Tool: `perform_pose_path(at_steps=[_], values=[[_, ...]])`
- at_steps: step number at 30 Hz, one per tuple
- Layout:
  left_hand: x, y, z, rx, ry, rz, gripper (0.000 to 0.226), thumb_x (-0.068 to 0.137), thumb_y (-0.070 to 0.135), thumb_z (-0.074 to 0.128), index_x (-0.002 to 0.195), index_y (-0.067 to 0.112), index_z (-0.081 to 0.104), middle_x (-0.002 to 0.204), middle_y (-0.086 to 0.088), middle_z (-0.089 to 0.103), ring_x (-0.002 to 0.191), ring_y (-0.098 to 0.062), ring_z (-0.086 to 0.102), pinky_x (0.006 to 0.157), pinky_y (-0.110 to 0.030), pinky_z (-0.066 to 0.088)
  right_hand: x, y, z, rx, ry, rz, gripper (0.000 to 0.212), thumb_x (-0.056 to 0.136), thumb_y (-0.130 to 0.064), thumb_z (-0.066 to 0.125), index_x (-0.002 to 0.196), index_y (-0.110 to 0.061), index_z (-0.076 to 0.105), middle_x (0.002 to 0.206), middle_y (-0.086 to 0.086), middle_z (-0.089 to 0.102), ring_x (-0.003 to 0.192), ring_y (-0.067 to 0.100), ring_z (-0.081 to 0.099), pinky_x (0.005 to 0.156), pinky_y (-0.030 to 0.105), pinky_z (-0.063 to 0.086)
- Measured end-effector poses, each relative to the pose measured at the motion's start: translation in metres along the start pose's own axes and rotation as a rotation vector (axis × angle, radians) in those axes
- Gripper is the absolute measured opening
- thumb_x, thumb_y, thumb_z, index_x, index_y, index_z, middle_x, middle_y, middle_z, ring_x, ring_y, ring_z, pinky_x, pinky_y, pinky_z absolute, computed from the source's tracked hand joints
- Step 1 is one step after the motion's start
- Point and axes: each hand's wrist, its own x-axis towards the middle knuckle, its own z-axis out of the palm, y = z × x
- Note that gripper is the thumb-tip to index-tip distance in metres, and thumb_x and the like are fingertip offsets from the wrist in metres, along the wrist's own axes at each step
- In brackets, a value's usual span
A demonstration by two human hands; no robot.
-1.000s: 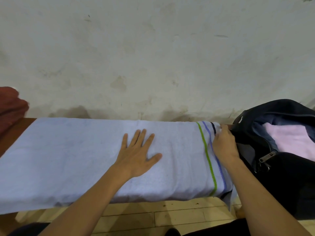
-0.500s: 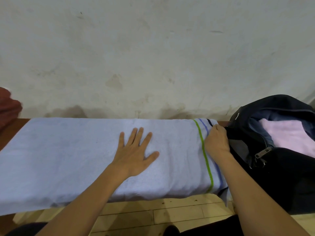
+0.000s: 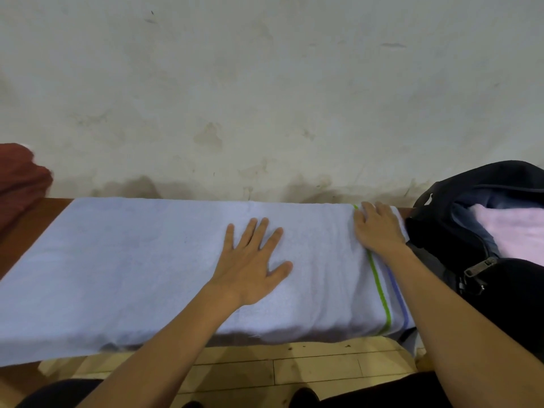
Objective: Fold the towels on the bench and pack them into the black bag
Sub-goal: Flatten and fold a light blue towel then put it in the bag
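A pale blue towel with green and blue stripes near its right end lies spread along the brown bench. My left hand rests flat on the towel's middle, fingers apart. My right hand lies flat on the towel's striped right end, fingers loosely spread, gripping nothing. The black bag stands open at the right end of the bench, touching the towel's edge, with a pink towel and a dark blue cloth inside.
A dark red cloth is heaped at the bench's left end. A stained pale wall rises directly behind the bench. Light wooden floorboards show below the front edge, with my dark-clad legs at the bottom.
My right hand has let go of the towel's far right corner and now lies flat on the striped end. The left hand has stayed pressed on the towel.
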Motion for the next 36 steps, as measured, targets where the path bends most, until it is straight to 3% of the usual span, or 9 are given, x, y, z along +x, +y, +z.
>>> perform_pose_path(at_steps=[3,6,8,11,15,20,26,32,36], values=[[0.0,-0.001,0.0,-0.012,0.013,0.007,0.077,0.09,0.072,0.01,0.155,0.035,-0.009,0.161,0.005,-0.023,0.146,-0.013,-0.027,0.118,-0.053,-0.014,-0.002,-0.001,0.001,-0.045,-0.001,0.029,0.068,0.102,-0.051,0.025,0.151,-0.005,0.029,0.159,0.02,0.025,0.148,0.033,0.02,0.122,0.045,0.014],[-0.005,-0.002,-0.006,-0.056,0.02,0.012,0.074,0.094,0.069,0.016,0.156,0.034,-0.006,0.163,0.006,-0.018,0.147,-0.012,-0.023,0.119,-0.052,-0.011,-0.007,-0.001,0.008,-0.03,0.12,0.055,0.092,0.09,-0.066,0.012,0.147,0.005,0.031,0.153,0.024,0.033,0.143,0.035,0.027,0.119,0.048,0.019],[-0.01,-0.007,-0.014,-0.096,0.047,-0.023,0.073,0.096,0.066,0.019,0.156,0.032,-0.003,0.164,0.005,-0.014,0.149,-0.013,-0.019,0.119,-0.052,-0.01,-0.015,-0.008,0.008,-0.097,0.127,0.005,0.088,0.089,-0.063,0.012,0.145,0.001,0.034,0.15,0.023,0.037,0.141,0.035,0.029,0.116,0.053,0.022],[-0.02,-0.029,-0.026,-0.078,0.154,-0.189,0.072,0.098,0.062,0.025,0.157,0.026,0.005,0.165,0.0,-0.003,0.151,-0.019,-0.007,0.12,-0.053,-0.005,-0.035,-0.035,0.005,-0.129,0.036,-0.093,0.071,0.098,-0.056,0.027,0.153,-0.01,0.027,0.159,0.019,0.025,0.148,0.033,0.018,0.119,0.054,0.013],[-0.046,-0.089,-0.037,-0.047,0.14,-0.523,0.077,0.094,0.069,0.022,0.156,0.027,0.004,0.165,-0.004,-0.003,0.151,-0.026,-0.006,0.117,-0.059,-0.004,-0.068,-0.08,0.017,-0.219,-0.189,-0.265,0.071,0.1,-0.063,0.022,0.159,-0.03,-0.001,0.167,0.005,-0.006,0.153,0.025,-0.005,0.121,0.051,-0.001],[-0.081,-0.17,-0.046,-0.108,0.065,-0.747,0.084,0.088,0.078,0.017,0.155,0.034,-0.007,0.164,-0.003,-0.014,0.15,-0.029,-0.012,0.115,-0.065,-0.005,-0.084,-0.11,0.031,-0.247,-0.188,-0.288,0.075,0.096,-0.07,0.016,0.158,-0.034,-0.006,0.166,0.002,-0.014,0.152,0.022,-0.013,0.121,0.055,-0.005],[-0.096,-0.198,-0.044,-0.136,0.012,-0.802,0.088,0.083,0.085,0.015,0.153,0.038,-0.011,0.161,0.007,-0.023,0.148,-0.024,-0.022,0.109,-0.068,-0.013,-0.082,-0.124,0.041,-0.269,-0.147,-0.362,0.075,0.093,-0.072,0.014,0.157,-0.038,-0.006,0.167,-0.002,-0.009,0.153,0.017,-0.009,0.121,0.054,-0.004],[-0.096,-0.197,-0.041,-0.117,0.061,-0.833,0.088,0.084,0.083,0.014,0.155,0.036,-0.008,0.162,0.004,-0.02,0.148,-0.029,-0.022,0.108,-0.072,-0.011,-0.088,-0.126,0.036,-0.217,-0.129,-0.397,0.07,0.097,-0.065,0.014,0.158,-0.034,-0.001,0.167,-0.003,-0.006,0.153,0.016,-0.007,0.121,0.054,-0.007],[-0.085,-0.158,-0.042,-0.095,0.121,-0.687,0.084,0.089,0.077,0.017,0.156,0.033,-0.006,0.163,0.001,-0.016,0.149,-0.027,-0.018,0.11,-0.072,-0.006,-0.104,-0.141,0.032,-0.206,-0.136,-0.467,0.069,0.098,-0.066,0.013,0.157,-0.035,-0.005,0.166,-0.005,-0.011,0.153,0.016,-0.012,0.121,0.053,-0.011]])
